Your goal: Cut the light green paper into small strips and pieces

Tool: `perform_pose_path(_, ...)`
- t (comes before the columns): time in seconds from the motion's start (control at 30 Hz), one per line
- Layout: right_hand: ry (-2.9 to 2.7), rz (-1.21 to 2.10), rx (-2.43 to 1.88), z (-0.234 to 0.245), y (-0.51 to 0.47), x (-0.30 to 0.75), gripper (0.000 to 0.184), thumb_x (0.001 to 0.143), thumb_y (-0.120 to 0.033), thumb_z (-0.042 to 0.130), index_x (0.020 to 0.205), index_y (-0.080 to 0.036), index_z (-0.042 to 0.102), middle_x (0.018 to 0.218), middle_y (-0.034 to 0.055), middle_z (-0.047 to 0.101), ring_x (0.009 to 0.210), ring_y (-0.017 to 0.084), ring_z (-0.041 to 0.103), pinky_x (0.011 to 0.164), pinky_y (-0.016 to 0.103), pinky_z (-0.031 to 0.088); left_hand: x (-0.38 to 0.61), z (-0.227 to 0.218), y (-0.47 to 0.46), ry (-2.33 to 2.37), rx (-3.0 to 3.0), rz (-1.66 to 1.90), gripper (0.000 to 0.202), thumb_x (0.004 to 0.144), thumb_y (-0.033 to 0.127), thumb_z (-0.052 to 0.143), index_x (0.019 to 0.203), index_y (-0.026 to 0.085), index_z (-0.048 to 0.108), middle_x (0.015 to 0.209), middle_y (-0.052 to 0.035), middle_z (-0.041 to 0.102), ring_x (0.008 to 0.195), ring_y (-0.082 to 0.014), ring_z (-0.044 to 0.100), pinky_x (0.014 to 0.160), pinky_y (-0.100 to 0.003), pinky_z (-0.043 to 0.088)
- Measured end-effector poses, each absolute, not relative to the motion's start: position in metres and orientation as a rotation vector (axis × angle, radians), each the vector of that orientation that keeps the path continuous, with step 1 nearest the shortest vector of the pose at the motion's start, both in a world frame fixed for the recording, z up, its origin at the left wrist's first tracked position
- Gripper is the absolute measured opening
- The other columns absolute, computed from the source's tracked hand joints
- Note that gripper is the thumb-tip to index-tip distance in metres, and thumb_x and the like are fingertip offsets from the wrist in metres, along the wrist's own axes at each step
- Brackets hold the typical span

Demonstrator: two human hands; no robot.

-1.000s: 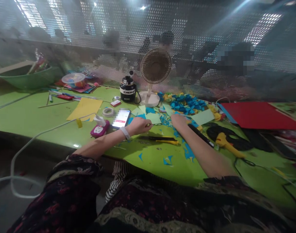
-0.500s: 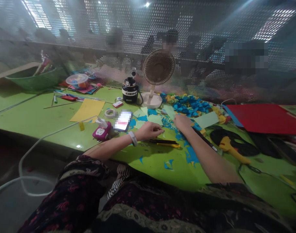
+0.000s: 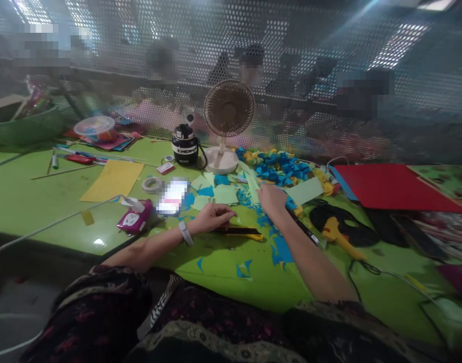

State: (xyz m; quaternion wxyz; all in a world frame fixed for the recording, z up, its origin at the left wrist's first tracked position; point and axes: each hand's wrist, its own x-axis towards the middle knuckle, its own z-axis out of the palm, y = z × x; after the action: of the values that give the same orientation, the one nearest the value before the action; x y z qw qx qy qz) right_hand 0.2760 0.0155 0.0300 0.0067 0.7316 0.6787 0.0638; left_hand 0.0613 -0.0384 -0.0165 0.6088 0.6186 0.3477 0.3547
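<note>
My left hand (image 3: pixel 215 218) hovers low over the green table, its thumb and fingers pinched together. Whatever may be between those fingertips is too small to make out. Just beneath lies a black and yellow cutter-like tool (image 3: pixel 246 233). My right hand (image 3: pixel 272 200) is closed on the near end of a pale green paper strip (image 3: pixel 250 180), its fingers partly hidden from view. Pale green paper pieces (image 3: pixel 226 194) and small blue scraps (image 3: pixel 284 248) lie around both hands. A larger pale green sheet (image 3: pixel 305 190) rests right of my right hand.
Behind the scraps stand a fan (image 3: pixel 230 108), a black bottle (image 3: pixel 185 147) and a pile of blue and yellow paper pieces (image 3: pixel 280 169). To the left are a phone (image 3: pixel 174 195) and a purple tissue pack (image 3: pixel 134 219). A yellow glue gun (image 3: pixel 340 237) and red sheet (image 3: pixel 382 186) lie right.
The view has swung to the right, so the table's things appear farther left. The pale green strip at my right hand now stands more upright. My left hand keeps its pinch.
</note>
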Motion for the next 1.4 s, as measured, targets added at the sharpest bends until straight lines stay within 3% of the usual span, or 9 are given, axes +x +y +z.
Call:
perform_pose_path(0.07,2.2,0.306,2.261,0.032,-0.004,0.27,0.028,0.099,-0.018,0.04,0.112,-0.015,0.065,0.107,0.0159,0.07,0.097,0.025,0.064,0.072,0.031,0.041,0.064,-0.01,-0.041,0.81,1.226,0.828,0.052,0.074,0.058,0.076,0.096,0.012,0.067,0.087,-0.0117,0.075,0.077,-0.0188,0.072,0.069,-0.028,0.057)
perform_pose_path(0.17,2.582,0.637,1.901,0.025,-0.044,0.258,0.022,0.095,-0.01,0.045,0.096,-0.016,0.066,0.09,0.0121,0.069,0.088,0.024,0.06,0.071,0.032,0.039,0.07,-0.001,-0.045,0.83,0.908,0.817,0.056,0.074,0.058,0.076,0.107,0.014,0.064,0.101,-0.0137,0.073,0.096,-0.0224,0.07,0.084,-0.036,0.057)
perform_pose_path(0.37,3.148,0.84,1.327,0.008,-0.096,0.254,0.028,0.094,-0.006,0.046,0.077,-0.021,0.061,0.075,0.0067,0.063,0.072,0.021,0.052,0.071,0.035,0.04,0.089,0.001,-0.041,0.904,0.791,0.882,0.036,0.074,0.045,0.081,0.081,0.014,0.064,0.077,-0.0021,0.068,0.072,-0.0125,0.065,0.072,-0.026,0.053)
perform_pose_path(0.57,3.47,0.344,1.383,0.017,-0.089,0.282,0.017,0.096,-0.018,0.053,0.089,-0.023,0.067,0.101,0.0074,0.071,0.094,0.023,0.062,0.095,0.041,0.045,0.099,-0.005,-0.039,0.714,0.928,0.873,0.038,0.072,0.043,0.083,0.088,0.012,0.069,0.082,-0.0053,0.072,0.071,-0.0103,0.065,0.072,-0.023,0.052)
perform_pose_path(0.8,3.536,-0.068,1.67,0.022,-0.075,0.293,0.013,0.094,-0.031,0.06,0.087,-0.024,0.069,0.117,0.0102,0.067,0.111,0.026,0.062,0.093,0.043,0.049,0.088,-0.004,-0.046,0.565,1.018,0.722,0.024,0.077,0.028,0.075,0.095,0.013,0.071,0.095,-0.0094,0.074,0.086,-0.0183,0.07,0.085,-0.034,0.055)
perform_pose_path(0.9,3.567,-0.032,1.626,0.021,-0.074,0.287,0.013,0.094,-0.03,0.06,0.087,-0.023,0.069,0.123,0.0123,0.065,0.116,0.027,0.059,0.096,0.045,0.048,0.084,0.001,-0.048,0.506,0.967,0.669,0.029,0.077,0.037,0.07,0.092,0.012,0.071,0.095,-0.0105,0.073,0.087,-0.0221,0.07,0.084,-0.039,0.056)
perform_pose_path(1.1,3.563,-0.171,1.725,0.021,-0.073,0.274,0.013,0.093,-0.032,0.061,0.086,-0.024,0.068,0.123,0.0101,0.066,0.116,0.025,0.061,0.098,0.045,0.049,0.074,0.008,-0.044,0.619,1.327,0.622,0.037,0.069,0.032,0.083,0.096,0.012,0.068,0.09,-0.0047,0.07,0.079,-0.0146,0.065,0.075,-0.027,0.053)
perform_pose_path(1.2,3.556,-0.32,1.893,0.019,-0.072,0.269,0.014,0.092,-0.037,0.063,0.091,-0.024,0.068,0.125,0.0115,0.065,0.119,0.026,0.06,0.102,0.047,0.047,0.071,0.0,-0.041,0.643,1.345,0.645,0.037,0.074,0.04,0.079,0.095,0.012,0.068,0.085,-0.0047,0.071,0.074,-0.0135,0.064,0.073,-0.028,0.053)
perform_pose_path(1.4,3.029,-1.345,2.563,0.008,-0.07,0.277,0.04,0.091,-0.058,0.055,0.106,-0.022,0.062,0.125,0.0122,0.063,0.119,0.025,0.059,0.097,0.042,0.052,0.066,-0.011,-0.043,0.755,1.47,0.778,0.044,0.076,0.055,0.073,0.076,0.012,0.068,0.067,-0.0022,0.064,0.058,-0.0092,0.052,0.054,-0.022,0.042)
